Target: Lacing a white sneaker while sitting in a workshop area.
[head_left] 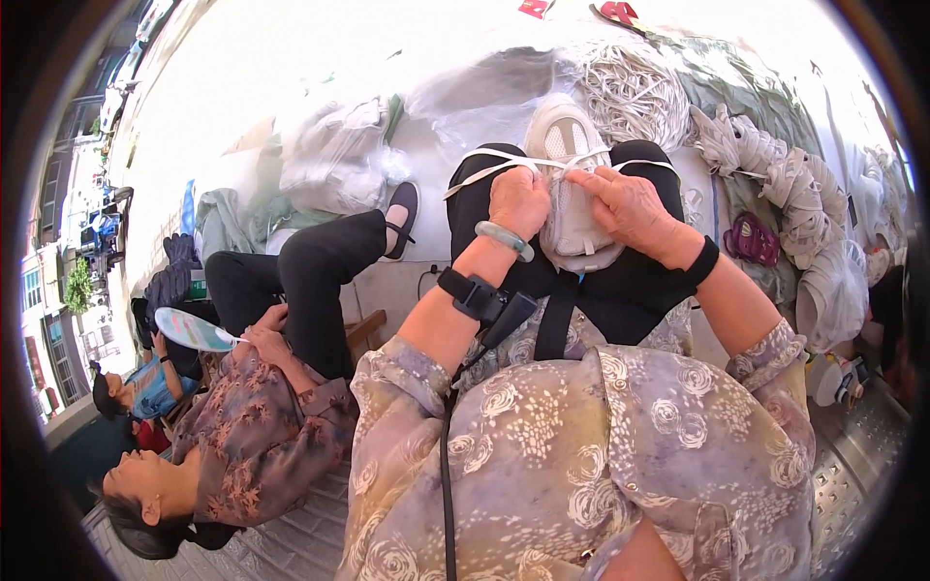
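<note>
Shoe (573, 215) between knees (647, 152); left hand (520, 201) and right hand (636, 213) both pinching white lace (484, 151). Uneven pull could leave ends mismatched.

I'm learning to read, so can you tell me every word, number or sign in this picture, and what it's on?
There are none I can read out clearly.
Hand fan: coloured marks, too blurred to tell if they are words.
Red-and-white pieces at the top edge: too small and cut off to tell if they have letters.
Pale shoe on the lap: no lettering I can make out.
</note>
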The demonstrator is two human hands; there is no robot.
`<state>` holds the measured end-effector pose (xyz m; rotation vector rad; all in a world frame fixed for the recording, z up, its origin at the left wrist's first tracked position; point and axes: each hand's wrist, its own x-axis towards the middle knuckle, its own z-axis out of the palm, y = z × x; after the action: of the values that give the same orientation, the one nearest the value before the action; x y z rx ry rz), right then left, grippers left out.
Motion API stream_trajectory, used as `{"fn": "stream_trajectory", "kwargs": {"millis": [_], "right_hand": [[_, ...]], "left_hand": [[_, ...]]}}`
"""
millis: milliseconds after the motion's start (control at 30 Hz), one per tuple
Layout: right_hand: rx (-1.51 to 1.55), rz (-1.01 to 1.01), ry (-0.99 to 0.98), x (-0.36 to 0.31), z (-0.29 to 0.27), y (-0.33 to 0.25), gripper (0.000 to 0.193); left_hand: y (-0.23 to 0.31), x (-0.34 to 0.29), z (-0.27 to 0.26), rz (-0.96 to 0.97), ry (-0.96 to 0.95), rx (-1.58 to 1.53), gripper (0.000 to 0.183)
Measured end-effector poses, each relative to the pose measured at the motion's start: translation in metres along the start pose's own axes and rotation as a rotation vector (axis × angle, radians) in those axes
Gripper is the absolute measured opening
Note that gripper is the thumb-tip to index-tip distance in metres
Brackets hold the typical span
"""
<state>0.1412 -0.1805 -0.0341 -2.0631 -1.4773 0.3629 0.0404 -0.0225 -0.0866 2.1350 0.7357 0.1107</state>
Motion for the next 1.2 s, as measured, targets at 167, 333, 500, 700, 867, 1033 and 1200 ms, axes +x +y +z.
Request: {"fn": "stream_trajectory", "kwargs": {"millis": [167, 333, 500, 700, 867, 1033, 1200], "right_hand": [[-0.014, 0.023, 0.02, 0.006, -0.01, -0.003, 0.03], [0.085, 0.028, 0.035, 0.017, -0.001, -0.018, 0.011], [-0.008, 0.027, 0.054, 0.013, 0.018, -0.017, 0.008], [-0.087, 0.096, 0.015, 0.02, 0.028, -0.016, 0.014], [-0.199, 0.038, 0.023, 0.028, 0.034, -0.01, 0.011], [-0.283, -0.064, 0.0, 0.024, 0.026, -0.015, 0.011], [-0.284, -0.133, 0.117, -0.011, -0.021, -0.021, 0.013]], "left_hand": [[0.028, -0.011, -0.031, 0.142, 0.094, 0.234, 0.038], [0.035, -0.038, -0.029, 0.402, 0.119, 0.256, 0.036], [0.035, -0.04, -0.006, 0.212, 0.004, 0.237, 0.021], [0.017, -0.033, -0.013, 0.112, 0.022, 0.003, 0.013], [0.012, -0.025, -0.014, 0.171, 0.009, -0.034, 0.012], [0.008, -0.03, 0.0, 0.158, 0.047, -0.08, 0.016], [0.02, -0.044, -0.003, 0.319, 0.069, 0.124, 0.024]]}}
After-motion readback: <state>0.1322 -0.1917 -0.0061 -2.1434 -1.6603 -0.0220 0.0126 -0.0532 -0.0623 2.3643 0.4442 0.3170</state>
